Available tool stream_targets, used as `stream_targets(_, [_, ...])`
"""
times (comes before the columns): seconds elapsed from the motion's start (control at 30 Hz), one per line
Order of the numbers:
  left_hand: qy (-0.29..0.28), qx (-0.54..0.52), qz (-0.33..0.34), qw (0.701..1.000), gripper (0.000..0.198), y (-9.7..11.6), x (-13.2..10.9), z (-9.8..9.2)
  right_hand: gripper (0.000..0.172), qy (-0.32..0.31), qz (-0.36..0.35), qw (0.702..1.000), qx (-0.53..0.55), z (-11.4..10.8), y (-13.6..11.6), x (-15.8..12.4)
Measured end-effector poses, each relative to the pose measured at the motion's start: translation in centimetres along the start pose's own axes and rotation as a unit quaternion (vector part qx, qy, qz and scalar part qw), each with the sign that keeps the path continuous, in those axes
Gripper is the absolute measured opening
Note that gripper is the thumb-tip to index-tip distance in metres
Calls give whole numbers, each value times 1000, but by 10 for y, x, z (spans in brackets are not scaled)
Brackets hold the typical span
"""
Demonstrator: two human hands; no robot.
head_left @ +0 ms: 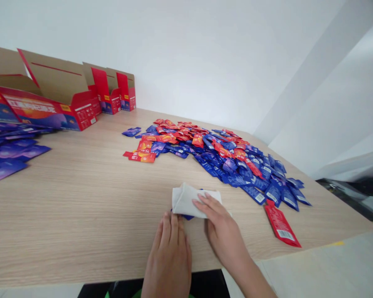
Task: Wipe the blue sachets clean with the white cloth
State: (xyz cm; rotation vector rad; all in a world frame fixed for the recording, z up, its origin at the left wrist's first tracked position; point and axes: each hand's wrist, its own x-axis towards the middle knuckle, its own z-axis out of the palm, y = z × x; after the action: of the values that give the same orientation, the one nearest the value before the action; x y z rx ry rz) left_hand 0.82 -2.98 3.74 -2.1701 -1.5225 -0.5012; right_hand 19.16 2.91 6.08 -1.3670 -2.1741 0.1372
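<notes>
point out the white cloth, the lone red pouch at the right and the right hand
White cloth [186,200]: head view, on its uncovered folded surface.
Red pouch [281,223]: head view, middle of its upward face.
Right hand [220,220]: head view, back of the hand.

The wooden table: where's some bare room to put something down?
The biggest bare patch of the wooden table lies between the blue packets and the left hand. A smaller one sits between the right hand and the lone red packet. It's crowded under the red-and-blue pile.

open red boxes [39,109] near a white wall [199,62]
</notes>
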Motion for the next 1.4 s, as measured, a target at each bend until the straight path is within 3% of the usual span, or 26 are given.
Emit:
stream_targets(0.13, [32, 15, -3, 999, 48, 3, 2, 2, 60, 26, 125, 989, -74, -28, 41, -11])
stream_targets(0.23, [30, 11, -12, 999, 50, 5, 3, 3, 57, 61, 171, 980, -86, -38, 40, -13])
stream_targets(0.37, [3, 18, -12, 1000, 51, 6, 2, 3, 51, 106, 99, 989, -17, -25, 3, -4])
stream_targets(0.57, [-18, 15, 37, 999, 55, -2, -2, 5, 42, 45, 14, 997, 58, 1, -47, 11])
stream_targets(0.73, [12, -1, 14, 1000, 56, 0, 4, -3, 42, -17, -4, 997, 78, 2, -57, 5])
stream_targets(0.87, [9, 23, 24, 999, 48, 2, 8, -6, 42, -18, 11, 1000, -12, -1, -34, 11])
stream_targets(1.03, [6, 26, -5, 1000, 48, 6, 7, -4, 44, 14, 107, 992, -57, -21, 20, 22])
stream_targets(1.13, [11, 19, -16, 1000, 49, 7, 5, 0, 40, 45, 137, 988, -57, -35, 34, 25])
stream_targets(1.27, [15, 40, 3, 999, 50, 6, 4, 4, 38, 55, 76, 995, 31, -35, 8, 20])
stream_targets(1.4, [6, 45, 16, 999, 48, 4, 4, 2, 44, -50, -57, 995, 64, -15, -28, 14])
